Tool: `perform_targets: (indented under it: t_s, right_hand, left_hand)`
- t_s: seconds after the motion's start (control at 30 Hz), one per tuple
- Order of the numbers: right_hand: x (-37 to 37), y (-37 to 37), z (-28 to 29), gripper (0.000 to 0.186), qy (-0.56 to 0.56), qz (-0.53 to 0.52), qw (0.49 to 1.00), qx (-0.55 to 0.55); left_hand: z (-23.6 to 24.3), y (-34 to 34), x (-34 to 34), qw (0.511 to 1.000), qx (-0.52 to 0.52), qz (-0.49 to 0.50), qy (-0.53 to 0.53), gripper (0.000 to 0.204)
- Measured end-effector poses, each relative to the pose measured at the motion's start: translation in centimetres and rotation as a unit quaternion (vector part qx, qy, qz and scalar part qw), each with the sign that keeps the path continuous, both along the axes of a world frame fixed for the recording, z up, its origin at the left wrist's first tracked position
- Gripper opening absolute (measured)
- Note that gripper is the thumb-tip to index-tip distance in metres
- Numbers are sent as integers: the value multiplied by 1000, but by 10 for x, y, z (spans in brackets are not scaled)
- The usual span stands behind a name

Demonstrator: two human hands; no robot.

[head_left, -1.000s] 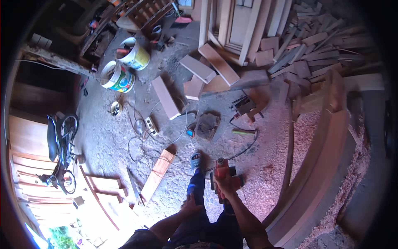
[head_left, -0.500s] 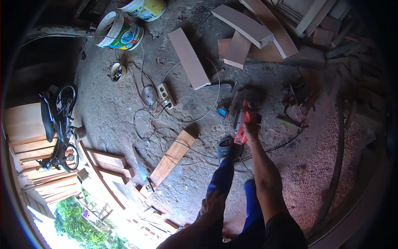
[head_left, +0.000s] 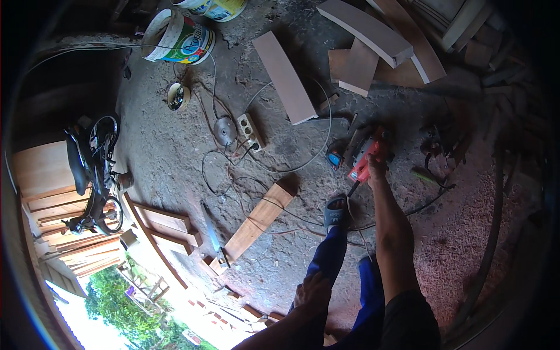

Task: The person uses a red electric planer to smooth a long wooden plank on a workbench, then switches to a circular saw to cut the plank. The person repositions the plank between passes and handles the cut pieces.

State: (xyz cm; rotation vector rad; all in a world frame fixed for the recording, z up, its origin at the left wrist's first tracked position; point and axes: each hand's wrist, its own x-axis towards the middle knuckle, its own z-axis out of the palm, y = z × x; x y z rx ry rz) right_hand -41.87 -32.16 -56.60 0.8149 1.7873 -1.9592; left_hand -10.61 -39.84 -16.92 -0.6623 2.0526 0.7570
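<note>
The right hand is closing firmly around a red handheld power tool with a dark body, which is sitting just beyond the grey open-toed sandal; whether it is touching the floor, I cannot tell. The left hand is lying loosely spread over the knee of the blue trousers, holding nothing that shows. A thin black cord is curving close by the feet, so a step or a pull could be snagging it and jerking the tool, perhaps onto the toes. To the tool's left, a small blue-and-black object is crowding its edge; beyond, a long flat brown board is bounding the space. Rough grey floor is offering room leftward, though loose cables are crossing it, and pinkish shavings are covering the right, possibly making footing slippery.
</note>
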Motion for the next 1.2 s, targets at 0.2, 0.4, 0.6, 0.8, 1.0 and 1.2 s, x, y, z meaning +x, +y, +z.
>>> perform_targets:
  t_s: [0.2,0.4,0.6,0.8,1.0,1.2]
  right_hand:
    - [16,-12,0,54,-66,5,997,-30]
    - [18,9,-39,56,-41,49,997,36]
    - [14,34,-23,54,-10,68,997,45]
    - [133,58,190,52,-33,200,959,199]
    - [291,235,392,49,-49,203,909,361]
    - [383,320,629,44,34,2,854,519]
  left_hand:
    - [-2,3,9,999,-33,-20,28,26]
    - [5,3,-15,999,-7,-46,2,25]
    - [-12,4,-19,995,-18,-60,73,20]
    - [-15,-18,-4,985,-26,-110,129,23]
    - [-2,-19,-18,958,85,-239,137,44]
    - [6,-46,-52,905,99,-407,82,47]
